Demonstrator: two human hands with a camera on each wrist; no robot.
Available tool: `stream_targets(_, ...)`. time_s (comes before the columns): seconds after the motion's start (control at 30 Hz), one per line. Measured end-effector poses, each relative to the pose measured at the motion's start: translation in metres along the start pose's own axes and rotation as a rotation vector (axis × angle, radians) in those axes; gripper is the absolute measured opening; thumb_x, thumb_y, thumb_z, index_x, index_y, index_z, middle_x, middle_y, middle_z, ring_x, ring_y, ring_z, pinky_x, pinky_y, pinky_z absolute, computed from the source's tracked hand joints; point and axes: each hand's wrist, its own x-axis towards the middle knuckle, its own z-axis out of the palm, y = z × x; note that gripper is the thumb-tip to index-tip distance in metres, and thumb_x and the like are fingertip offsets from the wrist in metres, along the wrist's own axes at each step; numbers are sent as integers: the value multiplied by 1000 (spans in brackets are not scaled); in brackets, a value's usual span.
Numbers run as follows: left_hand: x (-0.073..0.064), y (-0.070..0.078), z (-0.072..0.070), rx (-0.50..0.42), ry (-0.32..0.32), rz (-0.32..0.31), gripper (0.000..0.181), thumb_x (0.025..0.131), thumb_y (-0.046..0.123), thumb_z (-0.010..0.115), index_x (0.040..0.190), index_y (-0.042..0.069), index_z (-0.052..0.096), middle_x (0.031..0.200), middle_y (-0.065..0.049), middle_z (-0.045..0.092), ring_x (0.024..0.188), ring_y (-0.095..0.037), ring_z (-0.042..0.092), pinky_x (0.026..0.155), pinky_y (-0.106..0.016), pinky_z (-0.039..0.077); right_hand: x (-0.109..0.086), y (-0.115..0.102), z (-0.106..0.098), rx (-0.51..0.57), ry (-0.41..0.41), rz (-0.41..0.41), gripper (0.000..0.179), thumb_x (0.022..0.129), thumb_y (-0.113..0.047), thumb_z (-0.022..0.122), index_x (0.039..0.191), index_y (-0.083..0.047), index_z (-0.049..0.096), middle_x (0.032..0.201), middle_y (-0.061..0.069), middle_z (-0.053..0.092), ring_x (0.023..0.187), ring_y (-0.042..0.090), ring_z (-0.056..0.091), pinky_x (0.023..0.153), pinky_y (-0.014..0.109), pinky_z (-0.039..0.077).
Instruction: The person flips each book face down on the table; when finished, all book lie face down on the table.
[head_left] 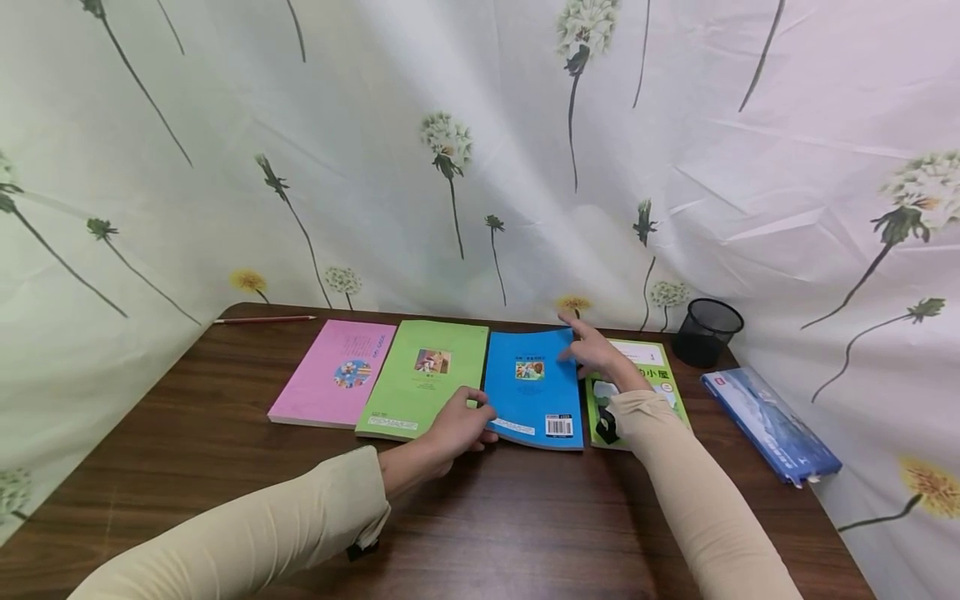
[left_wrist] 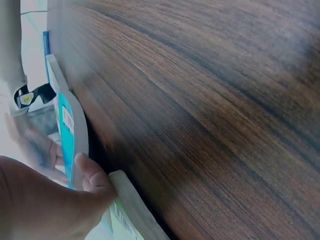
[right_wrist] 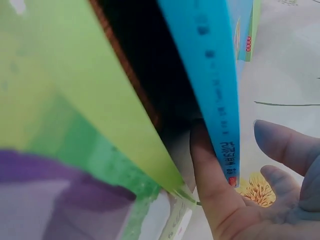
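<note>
A blue book [head_left: 528, 383] lies back cover up in a row of books, its barcode at the lower right and its bottom edge bowed. My left hand [head_left: 459, 423] pinches its lower left corner. In the left wrist view the thumb [left_wrist: 90, 172] lies against the page edge; the other fingers are mostly hidden. At the upper right, my right hand [head_left: 600, 354] touches the blue book's spine [right_wrist: 212, 90] with one straight digit, the other visible fingers spread apart from it. Left of the blue book lies a green book [head_left: 423, 375]; a light-green picture-cover book [head_left: 637, 354] lies under the right forearm.
A pink book [head_left: 330, 375] lies at the row's left end. Behind it is a red pencil [head_left: 266, 319]. A black mesh pen cup [head_left: 705, 333] and a blue-and-white box-like item [head_left: 772, 425] stand at the right. A dandelion-print curtain [head_left: 480, 167] borders the brown table [head_left: 517, 517].
</note>
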Motion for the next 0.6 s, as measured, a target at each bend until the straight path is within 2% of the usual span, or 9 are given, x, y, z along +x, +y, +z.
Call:
stream_targets(0.13, -2, 0, 1, -1, -2, 9, 41, 96, 14, 53, 133, -1, 45, 118, -21, 63, 82, -23, 71, 70, -33, 57, -1, -1, 0, -12, 0, 7, 81, 97, -5, 57, 162, -29, 14, 169, 18, 3, 142, 50, 35, 87, 50, 57)
stream_targets(0.33, -3, 0, 1, -2, 2, 2, 40, 96, 14, 53, 133, 0, 46, 119, -22, 64, 84, -24, 70, 72, -34, 57, -1, -4, 0, -38, -1, 5, 79, 97, -7, 57, 162, -24, 15, 168, 20, 6, 144, 48, 32, 93, 54, 54)
stream_targets(0.5, -3, -1, 1, 1, 4, 5, 40, 95, 14, 54, 133, 1, 47, 118, -19, 64, 86, -25, 70, 72, -34, 57, -1, -4, -1, -49, 7, 5, 79, 97, -9, 57, 162, -22, 15, 167, 21, 9, 143, 46, 35, 87, 48, 57)
stream_targets(0.6, -3, 0, 1, -4, -2, 10, 41, 95, 14, 53, 133, 1, 46, 119, -18, 64, 88, -26, 70, 72, -34, 57, -1, -4, -1, -45, 12, 8, 80, 97, -10, 58, 162, -22, 13, 167, 22, 9, 143, 47, 34, 88, 49, 56)
